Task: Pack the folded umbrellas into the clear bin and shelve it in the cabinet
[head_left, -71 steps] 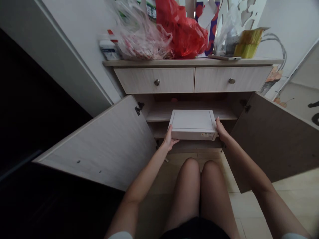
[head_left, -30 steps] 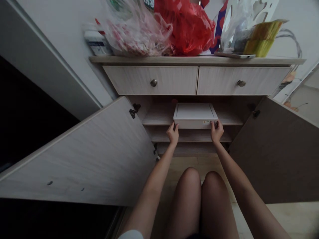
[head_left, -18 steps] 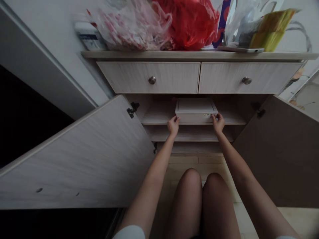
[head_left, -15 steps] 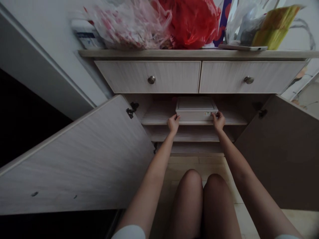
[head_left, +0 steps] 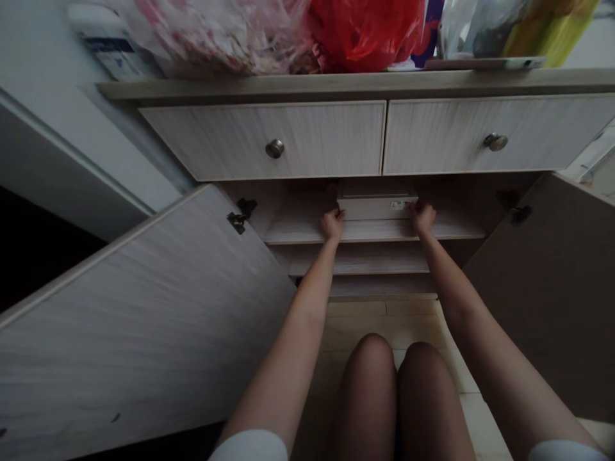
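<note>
A flat whitish box with a small coloured sticker near its right front corner rests on the upper shelf of the cabinet. My left hand grips its front left corner, fingers curled and thumb against the front. At the front right corner, beside the sticker, my right hand closes on the box too; its fingertips are dim and partly hidden. The back of the box lies in shadow under the drawers.
The left door and right door stand swung out on both sides of my arms. Two closed drawers with knobs sit above the opening. A red plastic bag, a pinkish bag and a white bottle crowd the top.
Both hands have pushed the box deeper into the cabinet, so bare shelf now shows in front of it. My view has moved closer to the cabinet.
</note>
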`<state>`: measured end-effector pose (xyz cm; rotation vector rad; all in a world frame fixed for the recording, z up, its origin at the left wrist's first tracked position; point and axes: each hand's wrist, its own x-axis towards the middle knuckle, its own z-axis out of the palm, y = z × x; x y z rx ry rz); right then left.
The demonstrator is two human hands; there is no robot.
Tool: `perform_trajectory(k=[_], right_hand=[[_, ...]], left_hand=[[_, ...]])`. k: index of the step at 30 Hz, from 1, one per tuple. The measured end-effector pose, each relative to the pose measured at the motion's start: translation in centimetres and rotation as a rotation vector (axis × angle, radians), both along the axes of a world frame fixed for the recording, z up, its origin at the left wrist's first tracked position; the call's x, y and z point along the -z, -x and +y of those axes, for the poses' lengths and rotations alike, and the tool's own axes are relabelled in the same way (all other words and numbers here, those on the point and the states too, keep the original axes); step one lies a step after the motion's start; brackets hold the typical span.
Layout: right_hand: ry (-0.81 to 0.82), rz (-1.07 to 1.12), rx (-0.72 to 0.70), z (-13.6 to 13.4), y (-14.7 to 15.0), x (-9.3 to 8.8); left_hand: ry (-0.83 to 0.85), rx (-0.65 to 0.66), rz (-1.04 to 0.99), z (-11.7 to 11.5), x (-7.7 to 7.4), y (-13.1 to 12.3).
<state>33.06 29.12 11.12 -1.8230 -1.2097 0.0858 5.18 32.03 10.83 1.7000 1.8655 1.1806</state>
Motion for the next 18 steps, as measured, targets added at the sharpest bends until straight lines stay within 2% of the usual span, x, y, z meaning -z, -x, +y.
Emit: perform_trajectory(k=[4, 18], right_hand=[[0.035, -0.063, 0.016, 0.8, -0.3, -0.3], [0.129, -0.112, 0.013, 2.8, -0.8, -1.4]], left_hand=[[-0.032, 0.002, 0.109, 1.0, -0.2, 0.0], [0.013, 0.001, 0.245, 3.7, -0.7, 0.1]])
